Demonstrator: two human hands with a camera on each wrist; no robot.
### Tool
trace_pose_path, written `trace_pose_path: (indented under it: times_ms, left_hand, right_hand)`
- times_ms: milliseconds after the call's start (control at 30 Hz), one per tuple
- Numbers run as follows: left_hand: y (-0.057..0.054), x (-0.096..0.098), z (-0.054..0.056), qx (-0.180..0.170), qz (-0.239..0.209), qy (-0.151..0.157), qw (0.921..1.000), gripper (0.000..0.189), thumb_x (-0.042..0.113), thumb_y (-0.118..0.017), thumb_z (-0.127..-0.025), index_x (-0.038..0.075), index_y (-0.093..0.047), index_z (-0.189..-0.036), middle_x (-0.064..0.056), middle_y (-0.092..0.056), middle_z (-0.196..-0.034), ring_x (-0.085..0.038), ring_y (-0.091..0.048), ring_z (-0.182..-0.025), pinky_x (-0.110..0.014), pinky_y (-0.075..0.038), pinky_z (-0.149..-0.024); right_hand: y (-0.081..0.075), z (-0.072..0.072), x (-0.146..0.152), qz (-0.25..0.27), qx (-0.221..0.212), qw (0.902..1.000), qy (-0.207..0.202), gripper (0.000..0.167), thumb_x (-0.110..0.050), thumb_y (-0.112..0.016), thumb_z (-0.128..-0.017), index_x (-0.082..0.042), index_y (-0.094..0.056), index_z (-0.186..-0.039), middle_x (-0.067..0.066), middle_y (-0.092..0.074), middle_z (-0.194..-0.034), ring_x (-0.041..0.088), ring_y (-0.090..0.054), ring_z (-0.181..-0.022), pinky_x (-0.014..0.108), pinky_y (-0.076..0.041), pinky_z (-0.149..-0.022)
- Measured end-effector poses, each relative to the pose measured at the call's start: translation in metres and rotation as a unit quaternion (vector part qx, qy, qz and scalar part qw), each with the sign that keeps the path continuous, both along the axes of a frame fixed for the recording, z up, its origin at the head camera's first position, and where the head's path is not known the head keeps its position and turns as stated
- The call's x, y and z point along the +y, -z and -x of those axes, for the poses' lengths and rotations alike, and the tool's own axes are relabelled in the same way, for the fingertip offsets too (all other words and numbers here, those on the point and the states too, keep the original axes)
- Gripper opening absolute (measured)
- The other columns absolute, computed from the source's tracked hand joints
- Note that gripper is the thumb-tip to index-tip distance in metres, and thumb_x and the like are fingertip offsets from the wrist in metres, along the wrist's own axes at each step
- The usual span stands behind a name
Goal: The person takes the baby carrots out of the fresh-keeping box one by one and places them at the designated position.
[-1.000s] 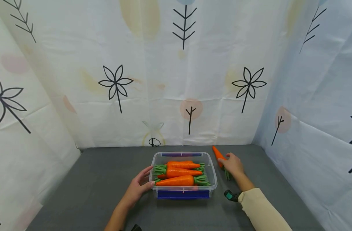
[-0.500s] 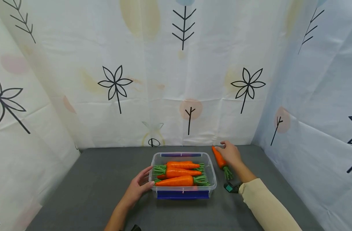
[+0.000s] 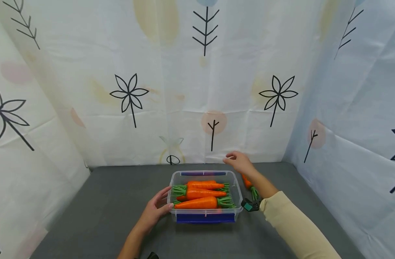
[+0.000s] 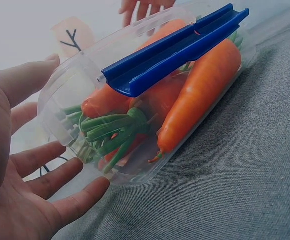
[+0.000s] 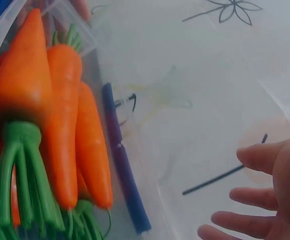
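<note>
A clear box (image 3: 205, 211) stands on the grey bench (image 3: 126, 201), holding a pile of orange carrots (image 3: 202, 193); the lower ones are covered by those on top, so their number cannot be told. The left hand (image 3: 154, 209) rests at the box's left end, its grip loose and spread, and its forearm is cut off by the lower edge. The right hand (image 3: 239, 162), its grip relaxed with fingers apart, hangs behind the box's far right corner; the right wrist view crops it. One loose carrot (image 3: 246, 181) lies on the bench just right of the box, its pointed end hidden behind the right hand and forearm. A black wrist device (image 3: 251, 205) partly shows beside the right sleeve (image 3: 294, 223).
</note>
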State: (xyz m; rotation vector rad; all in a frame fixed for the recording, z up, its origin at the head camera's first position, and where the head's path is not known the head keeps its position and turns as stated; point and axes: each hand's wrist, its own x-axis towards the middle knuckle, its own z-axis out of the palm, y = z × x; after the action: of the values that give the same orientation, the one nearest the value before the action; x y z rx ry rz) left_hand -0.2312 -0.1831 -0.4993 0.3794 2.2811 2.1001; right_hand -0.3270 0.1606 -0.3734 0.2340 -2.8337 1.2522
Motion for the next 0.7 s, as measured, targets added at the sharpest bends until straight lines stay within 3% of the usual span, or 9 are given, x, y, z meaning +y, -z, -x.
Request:
trace_pose_path:
  times_ms: [233,467,567,700]
  left_hand:
    - [0.0,0.0,0.0,0.0,0.0,-0.004,1.0,0.057,0.009,-0.066,-0.091,0.014,-0.046,-0.145,-0.019,-0.046,-0.143,-0.041,-0.048,-0.125,-0.048,-0.047,-0.094]
    - [0.002,0.0,0.0,0.002,0.001,-0.006,1.0,0.057,0.01,-0.066,-0.091,0.015,-0.047,-0.145,-0.018,-0.047,-0.143,-0.04,-0.048,-0.125,-0.047,-0.047,-0.095]
    - [0.001,0.0,0.0,-0.001,0.001,-0.008,1.0,0.057,0.01,-0.067,-0.091,0.014,-0.047,-0.144,-0.018,-0.047,-0.143,-0.04,-0.048,-0.126,-0.046,-0.048,-0.095]
    - [0.001,0.0,-0.001,-0.002,0.001,-0.008,1.0,0.058,0.011,-0.067,-0.091,0.015,-0.047,-0.144,-0.017,-0.047,-0.143,-0.04,-0.048,-0.125,-0.046,-0.047,-0.095]
  right_hand:
    - [0.0,-0.001,-0.022,0.039,-0.06,0.9946,-0.075,0.037,-0.026,-0.06,-0.097,-0.002,-0.059,-0.126,0.02,-0.06,-0.125,0.036,-0.061,-0.103,0.045,-0.053,-0.081]
    - [0.017,0.004,-0.036,0.055,-0.126,0.9826,-0.125,0.032,-0.029,-0.061,-0.097,-0.007,-0.063,-0.121,0.014,-0.063,-0.119,0.036,-0.06,-0.106,0.05,-0.05,-0.086]
    - [0.024,0.005,-0.041,0.059,-0.15,0.9768,-0.141,0.034,-0.028,-0.061,-0.097,-0.005,-0.062,-0.122,0.018,-0.062,-0.119,0.035,-0.062,-0.103,0.047,-0.052,-0.083]
    - [0.029,0.006,-0.048,0.035,-0.163,0.9761,-0.138,0.035,-0.03,-0.063,-0.095,-0.007,-0.063,-0.122,0.017,-0.064,-0.115,0.026,-0.064,-0.092,0.041,-0.054,-0.076]
